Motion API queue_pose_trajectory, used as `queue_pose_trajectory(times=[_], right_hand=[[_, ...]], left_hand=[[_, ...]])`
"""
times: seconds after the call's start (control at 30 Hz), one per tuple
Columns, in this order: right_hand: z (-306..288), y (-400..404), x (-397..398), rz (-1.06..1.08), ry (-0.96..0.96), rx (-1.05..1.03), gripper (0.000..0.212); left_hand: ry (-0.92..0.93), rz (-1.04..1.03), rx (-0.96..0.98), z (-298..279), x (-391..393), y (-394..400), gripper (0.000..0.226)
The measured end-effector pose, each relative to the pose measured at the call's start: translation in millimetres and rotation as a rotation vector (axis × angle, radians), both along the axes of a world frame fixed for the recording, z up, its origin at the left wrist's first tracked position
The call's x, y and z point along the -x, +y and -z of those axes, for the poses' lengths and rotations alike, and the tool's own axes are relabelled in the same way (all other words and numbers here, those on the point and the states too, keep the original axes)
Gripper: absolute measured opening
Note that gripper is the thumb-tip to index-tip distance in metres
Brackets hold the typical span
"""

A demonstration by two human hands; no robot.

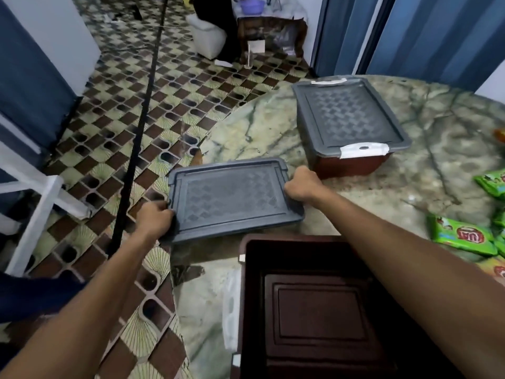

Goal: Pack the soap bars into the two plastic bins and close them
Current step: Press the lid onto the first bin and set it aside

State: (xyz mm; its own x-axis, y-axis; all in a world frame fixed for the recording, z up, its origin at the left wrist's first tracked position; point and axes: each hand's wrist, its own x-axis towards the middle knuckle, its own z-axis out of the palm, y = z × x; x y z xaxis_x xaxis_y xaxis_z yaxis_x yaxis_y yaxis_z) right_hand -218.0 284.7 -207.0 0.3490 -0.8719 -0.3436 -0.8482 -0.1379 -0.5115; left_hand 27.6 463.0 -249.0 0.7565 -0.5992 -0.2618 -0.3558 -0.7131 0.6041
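Observation:
A grey plastic lid (232,198) is held flat over the table's left edge. My left hand (154,218) grips its left end and my right hand (302,186) grips its right end. Below my arms stands an open dark brown bin (314,310) with nothing inside. A second brown bin (352,165) stands farther back with its grey lid (349,114) on and white latches at both ends. Green-wrapped soap bars (461,236) lie at the table's right edge.
The round marble-patterned table (259,124) ends close to my left, with patterned floor tiles beyond. A black pole (142,116) rises on the left, next to a white frame (35,198). Blue curtains (426,34) hang behind the table.

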Motion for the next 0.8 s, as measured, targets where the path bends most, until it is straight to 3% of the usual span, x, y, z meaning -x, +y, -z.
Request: queue_pose_trajectory(times=[0.1, 0.2, 0.27, 0.33, 0.4, 0.47, 0.53, 0.63, 0.7, 0.8], right_hand=[[30, -4, -1, -0.013, 0.045, -0.06, 0.017], [45, 0, 5, -0.158, 0.17, -0.107, 0.006], [38, 0, 16, -0.229, 0.183, -0.09, 0.028], [11, 3, 36, -0.199, 0.086, -0.069, 0.047], [-21, 7, 78, -0.115, -0.035, -0.062, 0.052], [-38, 14, 130, -0.039, -0.039, -0.057, 0.053], [-43, 22, 177, 0.049, 0.053, -0.181, 0.055], [-32, 40, 217, 0.135, -0.023, -0.521, 0.064], [-23, 51, 232, 0.148, -0.091, -0.539, 0.066], [-23, 63, 244, 0.254, -0.209, -0.463, 0.049]], left_hand=[[-0.039, 0.091, -0.148, 29, 6, -3, 0.029], [-0.271, 0.304, -0.38, 30, 24, -5, 0.054], [-0.284, 0.343, -0.296, 14, 36, -6, 0.066], [-0.071, 0.359, -0.111, -8, 47, -2, 0.057], [0.443, 0.346, 0.052, -30, 65, 8, 0.041], [0.856, 0.315, 0.082, -39, 80, 25, 0.054], [1.019, 0.385, 0.0, -38, 95, 37, 0.065], [1.157, 0.364, -0.048, -27, 113, 39, 0.056], [1.106, 0.315, -0.061, -25, 127, 27, 0.058], [0.983, 0.339, -0.08, -39, 140, 6, 0.042]])
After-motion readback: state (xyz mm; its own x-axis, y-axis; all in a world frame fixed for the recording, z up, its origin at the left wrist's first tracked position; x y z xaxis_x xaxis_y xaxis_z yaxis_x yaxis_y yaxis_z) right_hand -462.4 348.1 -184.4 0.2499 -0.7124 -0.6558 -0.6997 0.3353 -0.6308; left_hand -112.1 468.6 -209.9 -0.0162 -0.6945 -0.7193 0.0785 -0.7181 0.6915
